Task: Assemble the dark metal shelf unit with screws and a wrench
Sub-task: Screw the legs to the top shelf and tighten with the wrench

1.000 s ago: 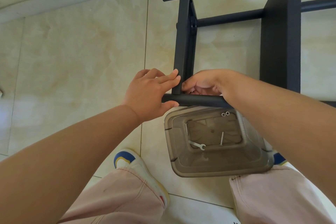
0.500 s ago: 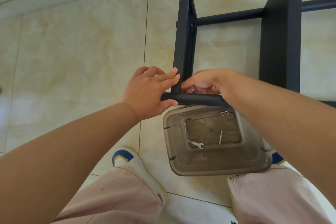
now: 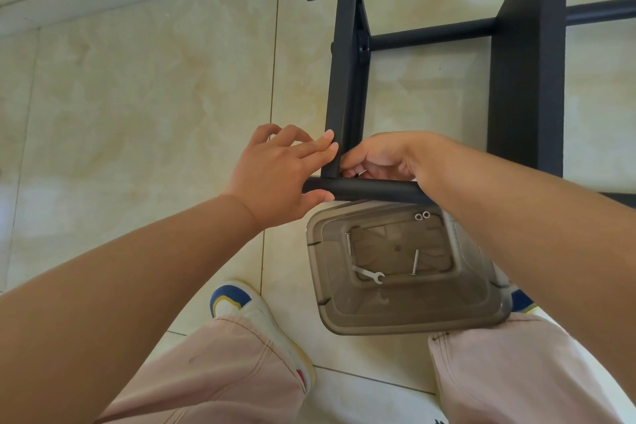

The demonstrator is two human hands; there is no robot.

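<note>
Two bare hands met at one corner of a dark metal shelf frame (image 3: 526,79) that lay on its side over a glossy beige tiled floor (image 3: 137,79), its round tubes and flat uprights running off the top and right edges of the view. The nearest round black tube (image 3: 371,190) ran across the scene just above a smoky translucent plastic container (image 3: 406,317) that sat on the tiles between the person's pale pink trouser legs (image 3: 220,375) and a white shoe with a blue and yellow toe (image 3: 237,303).

The left hand (image 3: 275,179) gripped the free end of that tube, thumb under it and fingertips stretched to touch the flat black upright (image 3: 340,86) joined there. The right hand (image 3: 382,157) was curled closed just behind the joint, fingertips pinched on something small and pale; what it was could not be told.

Inside the container lay a small silver open-ended wrench (image 3: 368,275), a long silver screw (image 3: 415,262) just right of it, another screw (image 3: 348,243) along the left wall, and two silver washers (image 3: 422,215) touching each other near the far rim. No brand, label or writing could be read on anything.
</note>
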